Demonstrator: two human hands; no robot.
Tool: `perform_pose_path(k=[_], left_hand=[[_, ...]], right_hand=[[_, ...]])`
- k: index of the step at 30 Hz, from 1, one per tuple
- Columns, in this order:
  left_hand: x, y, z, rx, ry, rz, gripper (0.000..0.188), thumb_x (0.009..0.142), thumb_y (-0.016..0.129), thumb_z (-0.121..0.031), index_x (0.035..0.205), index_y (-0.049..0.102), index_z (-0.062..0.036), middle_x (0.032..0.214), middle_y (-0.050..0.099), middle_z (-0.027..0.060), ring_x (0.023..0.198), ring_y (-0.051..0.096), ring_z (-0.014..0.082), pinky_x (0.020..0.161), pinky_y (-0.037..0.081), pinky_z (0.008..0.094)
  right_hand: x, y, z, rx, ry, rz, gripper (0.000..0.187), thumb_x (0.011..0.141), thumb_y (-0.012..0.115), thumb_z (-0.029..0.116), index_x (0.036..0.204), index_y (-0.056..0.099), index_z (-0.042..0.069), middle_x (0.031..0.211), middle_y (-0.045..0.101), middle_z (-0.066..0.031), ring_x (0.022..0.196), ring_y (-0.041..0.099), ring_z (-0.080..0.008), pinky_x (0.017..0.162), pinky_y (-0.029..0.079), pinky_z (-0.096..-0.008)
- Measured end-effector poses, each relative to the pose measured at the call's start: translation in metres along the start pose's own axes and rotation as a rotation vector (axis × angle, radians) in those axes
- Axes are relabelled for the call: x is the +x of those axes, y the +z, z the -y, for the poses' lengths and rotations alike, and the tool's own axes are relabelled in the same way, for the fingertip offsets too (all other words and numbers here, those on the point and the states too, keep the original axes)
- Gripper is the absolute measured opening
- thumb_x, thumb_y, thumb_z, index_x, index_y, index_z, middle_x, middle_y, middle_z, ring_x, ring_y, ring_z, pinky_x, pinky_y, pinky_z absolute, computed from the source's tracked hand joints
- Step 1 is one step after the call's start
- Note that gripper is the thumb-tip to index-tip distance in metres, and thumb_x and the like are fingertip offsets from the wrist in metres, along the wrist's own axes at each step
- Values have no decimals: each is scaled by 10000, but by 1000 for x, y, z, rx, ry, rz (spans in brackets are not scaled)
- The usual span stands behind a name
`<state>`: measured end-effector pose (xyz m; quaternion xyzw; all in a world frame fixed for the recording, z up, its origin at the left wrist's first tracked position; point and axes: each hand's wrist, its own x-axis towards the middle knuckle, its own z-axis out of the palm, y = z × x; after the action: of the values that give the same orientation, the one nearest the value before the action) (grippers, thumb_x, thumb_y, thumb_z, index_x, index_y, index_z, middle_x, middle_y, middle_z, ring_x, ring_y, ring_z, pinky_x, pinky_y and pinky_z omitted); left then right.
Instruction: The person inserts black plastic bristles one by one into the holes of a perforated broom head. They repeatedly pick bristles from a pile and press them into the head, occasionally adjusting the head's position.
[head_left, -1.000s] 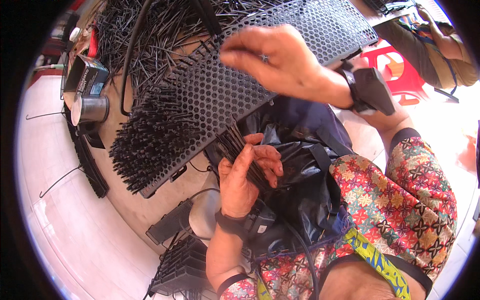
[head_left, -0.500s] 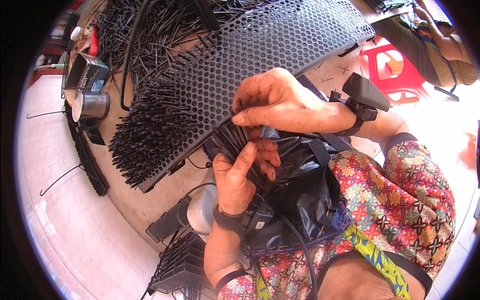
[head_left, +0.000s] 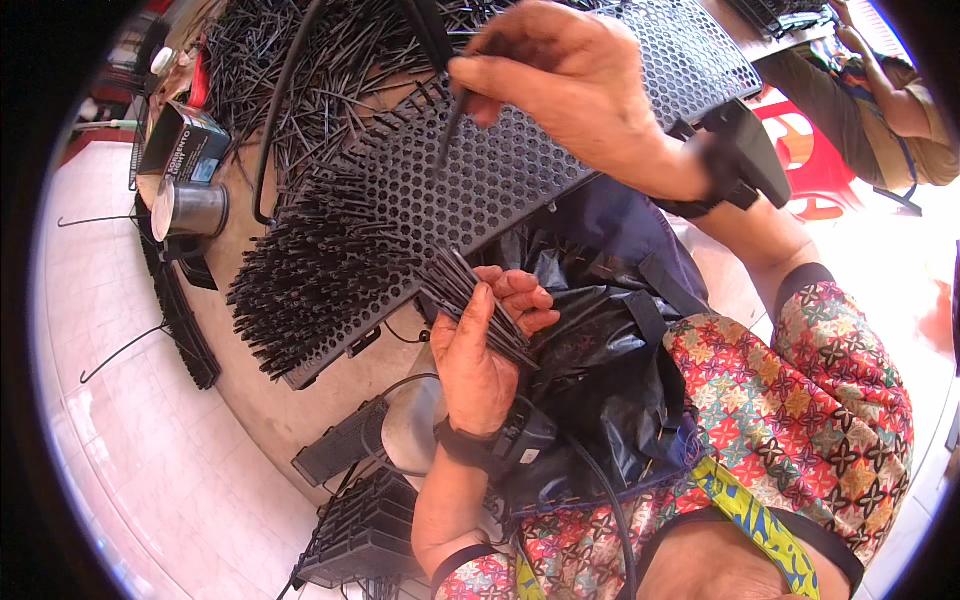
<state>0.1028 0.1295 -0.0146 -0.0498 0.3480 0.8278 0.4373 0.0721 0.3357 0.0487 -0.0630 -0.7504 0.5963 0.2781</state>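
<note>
Above the black perforated panel (head_left: 520, 190), one dark stick (head_left: 450, 135) slants downward, pinched between the thumb and fingers of the right hand (head_left: 575, 85). Standing sticks (head_left: 310, 270) crowd the panel's left end. At its near edge, the left hand (head_left: 475, 370) clasps a stick bundle (head_left: 460, 285). Beyond lies a loose heap of sticks (head_left: 350, 70). Step in hand, as judged: filling holes singly; the next move calls for aligning the tip with an open hole.
</note>
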Motion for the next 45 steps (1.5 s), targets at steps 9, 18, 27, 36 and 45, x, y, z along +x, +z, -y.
perform_pose_path(k=[9,18,27,36,45], left_hand=[[1,-2,0,-60,-46,37,290,908,505,-159,1141,489,14,981,586,185,868,603,283,764,527,431],[-3,4,-5,-10,-111,-2,344,915,501,-183,1197,450,7,906,598,172,788,611,268,681,546,421],[0,-2,-3,35,-100,34,364,902,522,-195,1197,476,13,872,602,156,744,603,261,546,502,348],[0,0,-2,41,-146,-23,365,888,544,-235,1178,504,-17,864,581,120,694,556,245,498,459,333],[0,-2,-4,34,-113,53,381,907,518,-217,1207,469,13,891,596,163,766,594,266,569,506,358]], right_hand=[[34,59,-31,-267,-501,-117,190,765,725,150,869,634,20,652,621,-78,574,604,-105,513,481,-226],[36,67,-37,-385,-591,168,132,697,615,110,727,557,-4,659,576,-164,639,600,-364,562,492,-432],[47,74,-34,-464,-603,265,136,602,615,109,692,593,10,616,590,-165,647,615,-360,552,497,-435],[55,73,-28,-482,-717,347,112,631,601,60,712,550,2,635,571,-153,630,595,-355,543,480,-433],[55,72,-28,-574,-610,382,198,604,607,108,786,654,45,740,631,-140,750,633,-322,643,520,-398]])
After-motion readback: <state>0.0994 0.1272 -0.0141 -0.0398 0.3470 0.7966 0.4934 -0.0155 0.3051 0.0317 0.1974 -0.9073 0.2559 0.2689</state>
